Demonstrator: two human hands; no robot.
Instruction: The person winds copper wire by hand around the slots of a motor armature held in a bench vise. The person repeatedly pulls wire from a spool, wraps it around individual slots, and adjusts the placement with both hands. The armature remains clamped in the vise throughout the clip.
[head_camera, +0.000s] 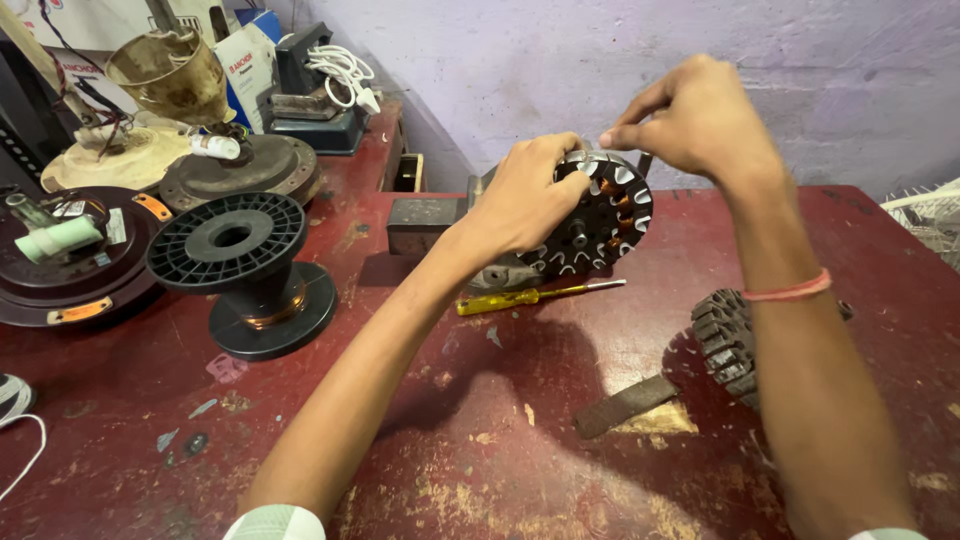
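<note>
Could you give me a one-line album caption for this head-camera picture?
Two hands, left hand and right hand, grip a round slotted motor core above a yellow screwdriver on a worn red table.

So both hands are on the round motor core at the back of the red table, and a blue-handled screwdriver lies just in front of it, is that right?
Not quite: the screwdriver has a yellow handle, not blue, as the head view shows. The rest holds: the left hand and right hand are both on the round motor core at the back of the red table, with the screwdriver lying just in front.
</note>
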